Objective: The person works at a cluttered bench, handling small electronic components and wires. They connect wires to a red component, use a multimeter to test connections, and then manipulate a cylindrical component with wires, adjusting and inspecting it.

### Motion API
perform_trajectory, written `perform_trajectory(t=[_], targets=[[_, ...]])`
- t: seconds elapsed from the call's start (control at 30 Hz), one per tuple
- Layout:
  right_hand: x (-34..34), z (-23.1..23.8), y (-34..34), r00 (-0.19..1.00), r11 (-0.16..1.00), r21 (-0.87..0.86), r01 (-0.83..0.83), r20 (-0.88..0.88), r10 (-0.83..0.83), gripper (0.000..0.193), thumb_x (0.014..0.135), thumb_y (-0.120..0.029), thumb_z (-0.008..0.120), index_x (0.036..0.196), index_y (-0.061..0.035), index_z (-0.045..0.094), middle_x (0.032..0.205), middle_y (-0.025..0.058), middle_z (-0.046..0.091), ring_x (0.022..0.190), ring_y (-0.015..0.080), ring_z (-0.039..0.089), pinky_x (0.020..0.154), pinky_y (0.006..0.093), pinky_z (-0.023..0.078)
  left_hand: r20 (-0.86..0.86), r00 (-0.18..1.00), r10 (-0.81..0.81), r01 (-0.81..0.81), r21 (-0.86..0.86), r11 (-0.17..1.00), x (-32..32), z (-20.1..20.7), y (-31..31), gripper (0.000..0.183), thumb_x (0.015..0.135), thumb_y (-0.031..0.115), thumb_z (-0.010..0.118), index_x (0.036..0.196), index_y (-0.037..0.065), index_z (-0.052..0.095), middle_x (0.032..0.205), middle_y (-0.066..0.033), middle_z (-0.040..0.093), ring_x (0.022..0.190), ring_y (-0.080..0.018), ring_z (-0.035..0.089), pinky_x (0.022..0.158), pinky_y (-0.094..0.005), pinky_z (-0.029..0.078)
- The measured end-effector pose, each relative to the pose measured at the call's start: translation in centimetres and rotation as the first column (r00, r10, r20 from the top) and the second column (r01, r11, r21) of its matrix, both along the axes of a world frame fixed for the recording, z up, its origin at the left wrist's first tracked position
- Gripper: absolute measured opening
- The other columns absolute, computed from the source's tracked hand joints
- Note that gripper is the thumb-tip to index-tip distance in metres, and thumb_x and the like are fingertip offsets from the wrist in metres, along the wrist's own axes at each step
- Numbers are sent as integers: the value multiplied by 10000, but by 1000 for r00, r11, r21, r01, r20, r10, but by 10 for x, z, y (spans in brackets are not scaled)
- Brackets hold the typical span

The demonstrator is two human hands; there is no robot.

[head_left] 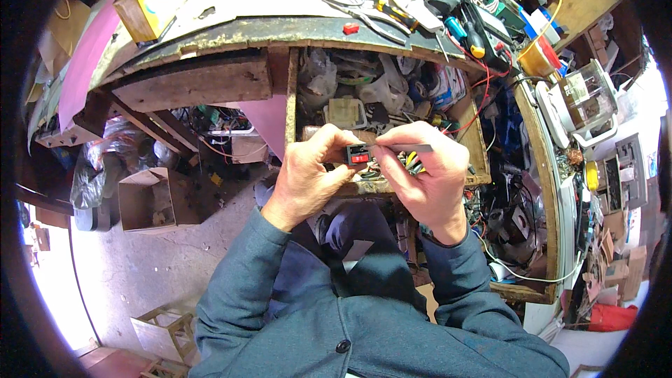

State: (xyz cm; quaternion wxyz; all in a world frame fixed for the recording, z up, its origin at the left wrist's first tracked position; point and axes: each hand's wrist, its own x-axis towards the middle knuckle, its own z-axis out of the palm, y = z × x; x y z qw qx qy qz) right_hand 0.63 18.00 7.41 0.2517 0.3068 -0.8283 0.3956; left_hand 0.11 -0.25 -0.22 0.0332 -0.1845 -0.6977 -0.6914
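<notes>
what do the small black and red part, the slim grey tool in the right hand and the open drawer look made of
Black and red part: probably moulded plastic, with solid, bright red against black.
Slim grey tool: likely metal, judging by its thin, even grey shape, though coated plastic is possible.
Drawer: wood, unpainted-looking and worn, shown by its rough brown boards.

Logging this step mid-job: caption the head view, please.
At a cluttered open drawer, the left hand holds a small black-and-red part; the right hand, a slim grey tool.
</notes>
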Motion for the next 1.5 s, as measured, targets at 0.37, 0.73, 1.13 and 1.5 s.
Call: perform_trajectory(t=[0.37, 0.73, 1.13, 1.5], targets=[[-28, 19, 13, 996, 955, -294, 32, 94, -4, 120, 979, 8, 577, 1043, 26, 677, 960, 95, 708, 855, 134, 680, 748, 257, 538, 26, 1000, 4, -2, -66, 998, 0, 1, -3, 249, 845, -44, 738, 1071, 6, 646, 1027, -87, 759, 940, -142, 732, 840, -299, 586], [-140, 20, -6, 991, 983, 127, 132, -24, -130, 168, 812, -131, 771, 954, -50, 732, 860, 159, 661, 843, 320, 661, 765, 400, 513, -8, 1000, 7, -7, -7, 1000, -3, -7, -2, 238, 841, -68, 720, 1050, 3, 632, 977, -65, 750, 895, -113, 715, 800, -282, 588], [-163, 1, -31, 977, 970, 125, 209, -67, -202, 174, 820, -176, 769, 923, -43, 724, 837, 151, 712, 765, 312, 696, 713, 393, 540, 36, 999, 14, -13, -26, 1000, -4, -10, -2, 221, 854, -59, 715, 1047, -6, 622, 969, -71, 751, 902, -115, 710, 805, -287, 581], [-81, 7, 13, 755, 704, -709, -32, 444, 482, 143, 901, -48, 747, 1037, -7, 739, 892, 0, 714, 628, 10, 483, 540, 160, 350, -42, 985, 168, -168, -9, 986, 0, -5, 3, 211, 850, 18, 769, 1001, -8, 623, 877, -97, 736, 811, -140, 730, 698, -289, 573]])
